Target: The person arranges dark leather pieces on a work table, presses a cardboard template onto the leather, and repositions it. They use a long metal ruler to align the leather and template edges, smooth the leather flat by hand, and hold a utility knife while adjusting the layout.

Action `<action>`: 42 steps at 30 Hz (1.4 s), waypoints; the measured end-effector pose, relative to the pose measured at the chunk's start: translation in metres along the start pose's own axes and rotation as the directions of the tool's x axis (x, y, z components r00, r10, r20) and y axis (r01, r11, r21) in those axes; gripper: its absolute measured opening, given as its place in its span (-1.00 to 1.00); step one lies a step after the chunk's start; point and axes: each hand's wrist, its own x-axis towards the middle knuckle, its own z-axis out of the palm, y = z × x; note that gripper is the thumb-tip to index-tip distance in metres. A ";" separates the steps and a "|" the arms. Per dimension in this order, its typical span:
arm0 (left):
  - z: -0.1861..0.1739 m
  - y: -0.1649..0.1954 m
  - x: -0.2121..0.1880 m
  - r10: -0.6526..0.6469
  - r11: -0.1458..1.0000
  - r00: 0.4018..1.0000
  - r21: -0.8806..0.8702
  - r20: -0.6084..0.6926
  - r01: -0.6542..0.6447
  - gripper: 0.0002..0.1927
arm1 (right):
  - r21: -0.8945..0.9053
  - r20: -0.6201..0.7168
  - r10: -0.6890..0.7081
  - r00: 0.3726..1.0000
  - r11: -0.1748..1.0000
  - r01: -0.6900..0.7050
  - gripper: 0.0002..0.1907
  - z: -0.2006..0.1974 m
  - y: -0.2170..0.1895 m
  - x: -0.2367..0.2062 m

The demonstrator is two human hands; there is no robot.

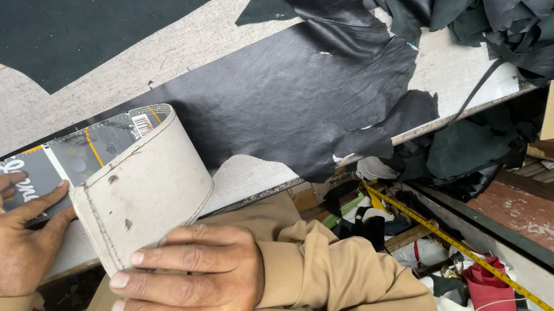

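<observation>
Right hand grips the lower edge of a curled, stiff off-white sheet, fingers folded over its stitched border. Left hand lies flat, fingers spread, pressing on a clear plastic ruler that rests on the workbench just beside the curl. The sheet stands bowed against the ruler, not laid flat; no cut or mark shows on it. Black leather piece is spread on the bench beyond, untouched. Judged an early stage: positioning done, flattening and measuring outstanding. A yellow tape measure lies below the bench edge.
</observation>
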 end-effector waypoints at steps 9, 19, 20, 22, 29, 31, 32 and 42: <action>-0.007 0.013 0.007 -0.043 0.999 0.999 0.032 0.023 0.043 -0.55 | -0.411 -0.244 0.324 0.914 0.819 -0.400 -0.80 -0.056 0.028 -0.057; -0.012 0.014 0.009 -0.024 1.000 1.000 0.012 -0.001 0.024 -0.56 | -0.624 -0.118 0.561 0.820 0.600 -0.500 -0.67 -0.119 0.084 -0.092; -0.013 0.014 0.009 -0.021 1.000 1.000 0.000 -0.002 0.021 -0.57 | -0.613 -0.126 0.565 0.816 0.602 -0.511 -0.68 -0.119 0.085 -0.094; -0.013 0.015 0.008 -0.043 0.998 0.999 -0.040 -0.010 0.043 -0.55 | -0.594 -0.150 0.562 0.813 0.606 -0.529 -0.69 -0.117 0.087 -0.096; -0.004 0.002 -0.005 -0.075 0.997 0.997 -0.007 -0.007 0.075 -0.50 | -0.558 -0.166 0.580 0.798 0.611 -0.561 -0.72 -0.116 0.088 -0.101; 0.001 -0.005 -0.011 -0.029 1.000 0.997 -0.003 -0.077 0.029 -0.47 | -0.527 -0.198 0.603 0.773 0.600 -0.602 -0.69 -0.115 0.087 -0.102; 0.003 -0.008 -0.012 -0.006 1.000 0.993 0.000 -0.116 0.006 -0.46 | -0.533 -0.203 0.599 0.775 0.596 -0.600 -0.69 -0.114 0.087 -0.103; 0.007 -0.010 -0.018 -0.025 1.000 0.992 -0.001 -0.120 0.025 -0.44 | -0.563 -0.190 0.564 0.803 0.608 -0.560 -0.71 -0.114 0.088 -0.107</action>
